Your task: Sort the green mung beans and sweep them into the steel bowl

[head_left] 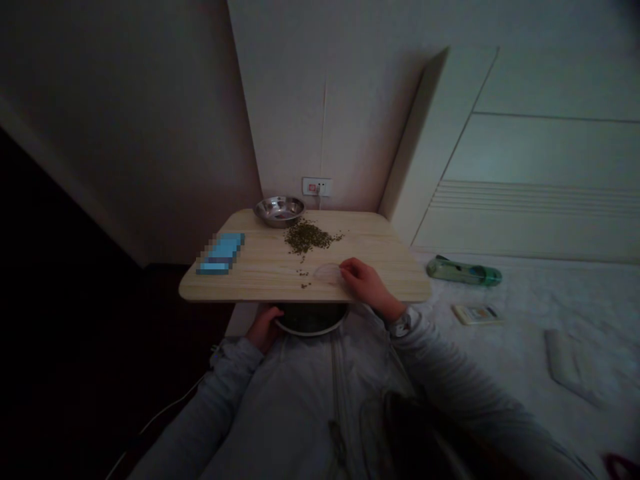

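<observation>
A heap of small dark green beans or seeds (309, 237) lies on the light wooden tabletop (260, 283), with a few strays trailing toward the front edge. My right hand (367, 285) is over the front of the table, its fingers pinched on a thin, clear, rounded plastic piece (327, 271) that rests at or just above the wood near the strays. Below the front edge, my left hand (267, 327) grips the left side of a bowl (310, 332) with a pale rim. The tabletop hides the far part of this bowl, and its contents are too dark to make out.
A shiny steel bowl (280, 211) stands at the table's back left. On the left lies a blurred-out blue phone-like object (221, 253). A green bottle (464, 272) and a pale phone-like item (477, 315) lie on the white bed at right. A wall socket (316, 187) is behind.
</observation>
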Motion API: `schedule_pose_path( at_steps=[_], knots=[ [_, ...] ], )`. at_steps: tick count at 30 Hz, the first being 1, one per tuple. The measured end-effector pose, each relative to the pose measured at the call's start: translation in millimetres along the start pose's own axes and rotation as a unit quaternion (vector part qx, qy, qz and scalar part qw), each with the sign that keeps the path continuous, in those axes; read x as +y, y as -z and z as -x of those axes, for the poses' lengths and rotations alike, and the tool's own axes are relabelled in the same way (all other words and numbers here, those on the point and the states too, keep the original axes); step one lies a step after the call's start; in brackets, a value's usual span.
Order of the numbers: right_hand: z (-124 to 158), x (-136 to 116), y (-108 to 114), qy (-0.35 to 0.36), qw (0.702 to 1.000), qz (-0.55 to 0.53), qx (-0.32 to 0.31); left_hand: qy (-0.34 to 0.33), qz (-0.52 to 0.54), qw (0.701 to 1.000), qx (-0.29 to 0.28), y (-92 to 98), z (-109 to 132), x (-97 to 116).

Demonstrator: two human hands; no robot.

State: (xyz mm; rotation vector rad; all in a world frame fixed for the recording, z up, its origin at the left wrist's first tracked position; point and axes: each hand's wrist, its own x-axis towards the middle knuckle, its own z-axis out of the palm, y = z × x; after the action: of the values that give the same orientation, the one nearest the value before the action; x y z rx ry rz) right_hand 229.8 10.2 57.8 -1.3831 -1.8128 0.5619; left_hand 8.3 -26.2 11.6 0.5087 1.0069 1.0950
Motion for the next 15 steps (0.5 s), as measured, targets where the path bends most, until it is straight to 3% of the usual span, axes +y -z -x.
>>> schedule_pose_path(
  at_steps=[7,15],
  knots=[
    [-1.3,-8.2,-3.3,0.052,0.998,0.001,-0.025,0.007,0.003,1.0,0.011,-0.6,1.4,0.6],
    [2.8,-4.1,1.1,0.051,0.997,-0.012,-0.048,0.001,0.005,1.0,0.003,1.7,-2.1,-1.3]
  ],
)
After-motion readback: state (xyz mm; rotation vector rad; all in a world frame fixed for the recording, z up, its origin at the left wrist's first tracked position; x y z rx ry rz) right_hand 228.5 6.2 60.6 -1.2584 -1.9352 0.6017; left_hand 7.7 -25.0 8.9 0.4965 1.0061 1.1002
